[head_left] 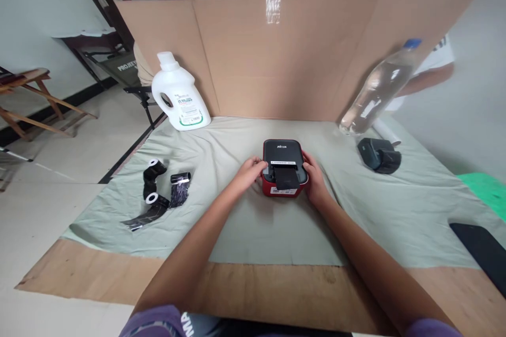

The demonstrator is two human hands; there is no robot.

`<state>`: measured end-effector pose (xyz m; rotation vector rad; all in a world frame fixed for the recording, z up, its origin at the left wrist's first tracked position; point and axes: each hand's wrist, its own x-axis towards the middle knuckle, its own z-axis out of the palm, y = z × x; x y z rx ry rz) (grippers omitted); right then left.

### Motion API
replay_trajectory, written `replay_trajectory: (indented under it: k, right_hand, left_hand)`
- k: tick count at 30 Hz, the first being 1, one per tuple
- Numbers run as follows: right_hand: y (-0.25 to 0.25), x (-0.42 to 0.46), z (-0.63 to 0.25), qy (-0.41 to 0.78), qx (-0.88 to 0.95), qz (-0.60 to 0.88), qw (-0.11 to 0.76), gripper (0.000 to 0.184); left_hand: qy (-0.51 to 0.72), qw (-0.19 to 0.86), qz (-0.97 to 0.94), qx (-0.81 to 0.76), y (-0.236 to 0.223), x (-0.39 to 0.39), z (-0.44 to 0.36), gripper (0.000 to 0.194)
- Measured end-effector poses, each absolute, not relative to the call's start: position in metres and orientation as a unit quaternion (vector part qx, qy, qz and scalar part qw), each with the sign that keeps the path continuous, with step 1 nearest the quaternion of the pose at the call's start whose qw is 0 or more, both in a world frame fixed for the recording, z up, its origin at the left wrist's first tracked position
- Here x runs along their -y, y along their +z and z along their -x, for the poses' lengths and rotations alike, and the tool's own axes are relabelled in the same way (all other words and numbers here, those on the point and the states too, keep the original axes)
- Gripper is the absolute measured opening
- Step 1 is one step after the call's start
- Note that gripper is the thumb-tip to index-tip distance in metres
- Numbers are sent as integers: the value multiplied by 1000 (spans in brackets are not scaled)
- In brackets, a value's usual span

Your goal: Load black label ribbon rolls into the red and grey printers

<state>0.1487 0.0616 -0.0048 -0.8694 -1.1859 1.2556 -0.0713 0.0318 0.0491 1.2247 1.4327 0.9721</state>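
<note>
A small red and black label printer [282,151] sits upright on the cloth in front of me, with a strip of black film [287,179] hanging out over its near side. My left hand [251,172] grips the printer's left edge, thumb on top near the slot. On the opposite side, my right hand [314,176] wraps around the right wall, its thumb at the upper rim. Most fingertips are hidden behind the printer's sides.
Ribbon rolls [157,204] with black film lie left. A white detergent bottle [185,100] and a clear bottle with a blue cap [379,89] lean against a cardboard screen [276,63]. Right are a black device [379,156] and a phone [482,247]. A person's arm [429,79] shows behind.
</note>
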Motion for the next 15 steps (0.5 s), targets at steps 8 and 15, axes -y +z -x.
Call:
replay_trajectory:
  k: [8,15]
  right_hand:
    - [-4,-9,-172,455,666,406,429,89]
    - [27,-51,-59,394,742,358,408,91]
  left_hand:
    - [462,480,-539,-516,24,2,67,52]
    - [475,373,-533,-592,71,-15,163,43]
